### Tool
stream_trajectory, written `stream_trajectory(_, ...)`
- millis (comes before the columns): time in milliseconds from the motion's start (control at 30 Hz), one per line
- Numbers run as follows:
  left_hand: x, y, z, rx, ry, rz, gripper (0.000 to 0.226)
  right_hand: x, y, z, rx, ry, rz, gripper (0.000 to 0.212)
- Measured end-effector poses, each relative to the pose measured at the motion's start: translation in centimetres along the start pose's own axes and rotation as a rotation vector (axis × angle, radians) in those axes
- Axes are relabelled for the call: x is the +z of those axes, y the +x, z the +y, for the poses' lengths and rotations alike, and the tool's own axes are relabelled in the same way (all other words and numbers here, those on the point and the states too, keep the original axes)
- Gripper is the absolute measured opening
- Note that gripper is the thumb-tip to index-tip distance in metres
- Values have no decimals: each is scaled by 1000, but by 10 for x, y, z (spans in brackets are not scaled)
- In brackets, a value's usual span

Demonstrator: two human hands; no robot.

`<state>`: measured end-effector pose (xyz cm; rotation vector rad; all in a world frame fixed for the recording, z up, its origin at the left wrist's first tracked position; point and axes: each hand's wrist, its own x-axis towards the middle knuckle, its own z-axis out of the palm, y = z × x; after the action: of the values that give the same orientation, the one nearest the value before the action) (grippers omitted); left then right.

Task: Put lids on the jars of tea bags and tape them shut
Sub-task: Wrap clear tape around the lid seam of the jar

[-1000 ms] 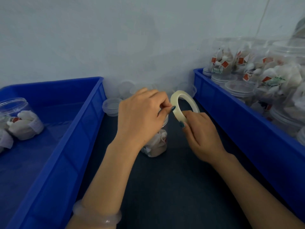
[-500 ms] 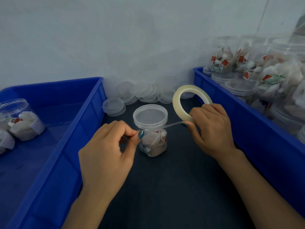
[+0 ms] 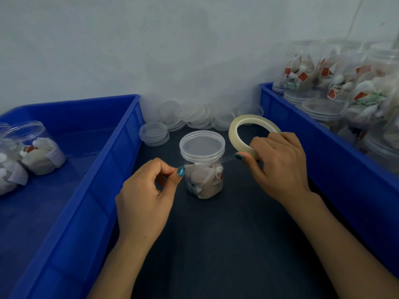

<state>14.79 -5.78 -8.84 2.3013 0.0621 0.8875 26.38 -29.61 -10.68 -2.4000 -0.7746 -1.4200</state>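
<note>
One tape strip (image 3: 226, 158) is stretched roughly 9-to-3 o'clock before the upright lidded jar (image 3: 204, 182) at centre, its end pinched by the left hand (image 3: 146, 197), the roll (image 3: 232, 131) gripped by the right hand (image 3: 280, 167).

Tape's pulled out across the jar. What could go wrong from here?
1. The tape strip between the left hand and the tape roll in the right hand slants just under the lid; it could land crooked and miss the seam.
2. Neither hand steadies the jar, so pressing tape on may tip it.
</note>
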Motion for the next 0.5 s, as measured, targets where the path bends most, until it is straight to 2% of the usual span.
stream_trajectory(500,16,8,-10,-36,-23,61,19,2,0,-10,68,-12,-28,52)
